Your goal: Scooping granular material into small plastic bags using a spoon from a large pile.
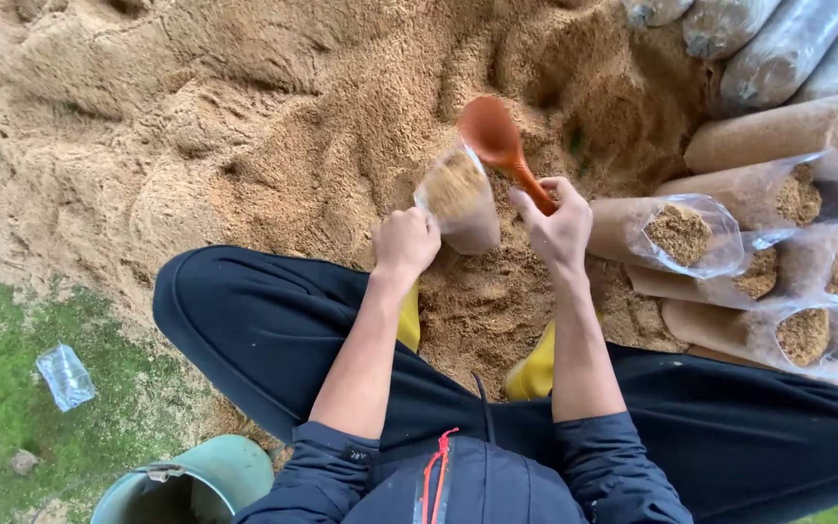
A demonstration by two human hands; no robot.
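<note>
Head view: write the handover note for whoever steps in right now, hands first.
Left hand: grips the rim of a clear plastic bag, held tilted and partly filled with sawdust.
Right hand: holds an orange scoop by its handle, bowl just above the bag's mouth.
Sawdust pile lies ahead, between the knees.
Done: filled bags lie stacked on the right, mouths open.
Left: the bag in hand is not full; one empty bag lies on the grass to the left, near a green bucket.

We see a clear plastic bag (460, 199) partly filled with sawdust, tilted, mouth open. Just beside it we see an orange-brown plastic scoop (497, 144), bowl raised above the sawdust pile (244, 116).
</note>
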